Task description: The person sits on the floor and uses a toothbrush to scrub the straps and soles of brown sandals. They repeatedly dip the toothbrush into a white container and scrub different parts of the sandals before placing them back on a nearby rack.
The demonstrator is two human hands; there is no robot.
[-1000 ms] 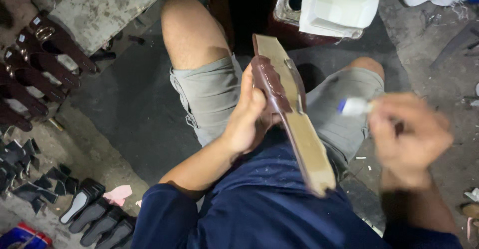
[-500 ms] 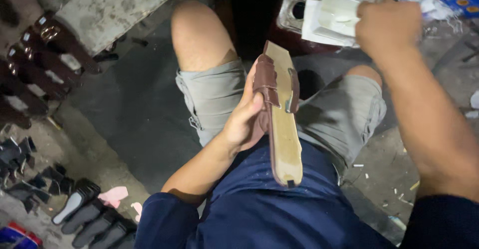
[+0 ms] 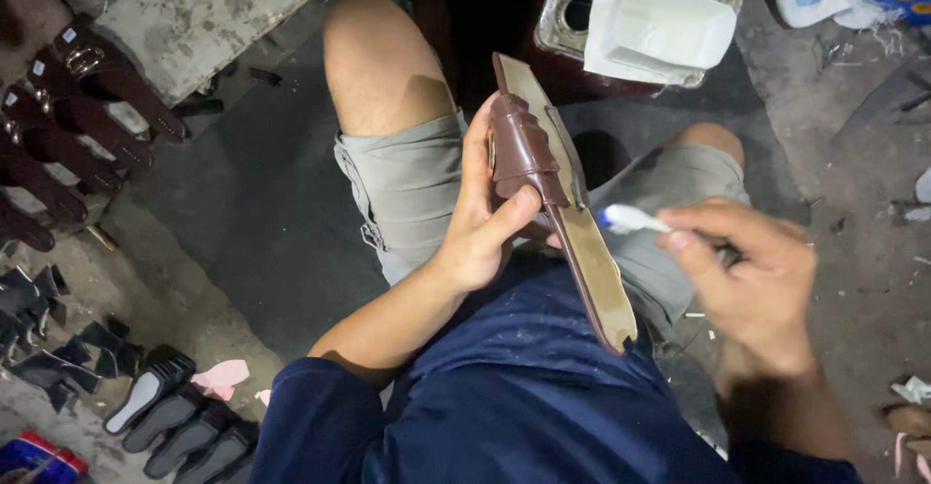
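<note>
L hand [image 3: 482, 227] clamped on sandal [image 3: 553, 203], thumb over brown strap [image 3: 521, 145], sole edge-on, tilted over lap betw. knees. R hand [image 3: 752, 271] pinched shut on brush [image 3: 630, 218]; white tip just beside sole's rt edge, touching or not: can't tell. Hands apart. White tray [image 3: 659, 28] on metal stand beyond knees, top centre. Brown straps [image 3: 68, 115] in row at floor's left edge; black soles [image 3: 175, 416] near bottom-left corner.

My left hand [image 3: 480, 232] grips brown strapped sandal sole [image 3: 567, 212] over lap | my right hand [image 3: 752, 271] pinches white-tipped brush [image 3: 630, 219] beside sole edge
</note>
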